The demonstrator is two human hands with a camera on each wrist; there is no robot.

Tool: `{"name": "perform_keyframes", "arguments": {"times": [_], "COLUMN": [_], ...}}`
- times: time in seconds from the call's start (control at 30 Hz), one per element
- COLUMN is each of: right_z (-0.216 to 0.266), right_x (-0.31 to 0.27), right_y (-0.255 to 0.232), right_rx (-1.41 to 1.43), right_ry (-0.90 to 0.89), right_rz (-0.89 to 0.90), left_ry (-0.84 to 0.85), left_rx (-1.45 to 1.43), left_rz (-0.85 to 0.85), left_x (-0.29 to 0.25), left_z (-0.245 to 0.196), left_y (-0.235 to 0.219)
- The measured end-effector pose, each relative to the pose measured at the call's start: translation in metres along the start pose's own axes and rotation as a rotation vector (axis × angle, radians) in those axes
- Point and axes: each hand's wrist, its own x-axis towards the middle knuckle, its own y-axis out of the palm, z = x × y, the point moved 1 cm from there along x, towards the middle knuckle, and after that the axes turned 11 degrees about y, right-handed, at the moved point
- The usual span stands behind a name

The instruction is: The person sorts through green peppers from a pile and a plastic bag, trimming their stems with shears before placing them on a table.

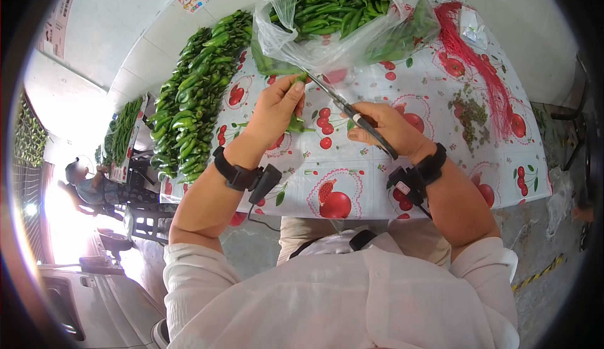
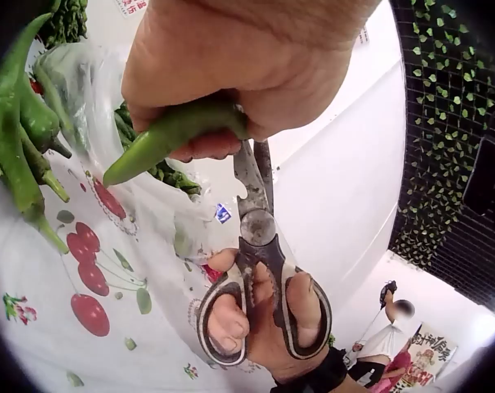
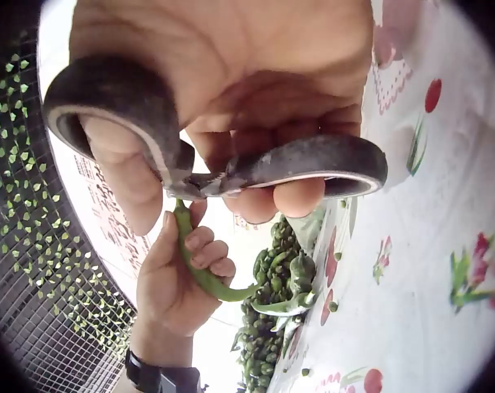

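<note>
Green pepper [image 2: 170, 141] gripped by curled fingers and thumb of left hand [image 1: 278, 107], at 11 o'clock in head view. Scissors [image 2: 258, 228] held at 2 o'clock, loops threaded by right hand [image 1: 385, 126]; blades directed at pepper's stem end. Pepper heap [image 1: 195, 97] seen at 10, plastic bag [image 1: 277, 44] filled with peppers at 12, red netting [image 1: 481, 60] strewn farther out at 2.

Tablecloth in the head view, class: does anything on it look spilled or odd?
Small green bits lie scattered on the tablecloth, at right, beside straggling red strands. They look odd because the peppers are mostly piled or bagged; possibly trimmings.
</note>
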Motion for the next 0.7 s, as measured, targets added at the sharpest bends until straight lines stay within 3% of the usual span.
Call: {"name": "perform_keyframes", "arguments": {"times": [0.23,0.3,0.53,0.7], "right_z": [0.011,0.01,0.007,0.005], "right_x": [-0.004,-0.003,-0.001,0.002], "right_y": [0.004,0.002,0.005,0.006], "right_rx": [0.095,0.011,-0.037,-0.096], "right_ry": [0.018,0.03,0.244,0.29], "right_rz": [-0.038,-0.046,0.001,-0.016], "left_ry": [-0.036,-0.048,-0.306,-0.466], "left_rx": [-0.041,-0.067,-0.218,-0.331], "left_rz": [0.01,0.008,0.002,-0.034], "left_x": [0.001,0.001,-0.004,-0.01], "left_z": [0.0,0.003,0.023,0.028], "left_y": [-0.002,-0.002,-0.005,-0.002]}}
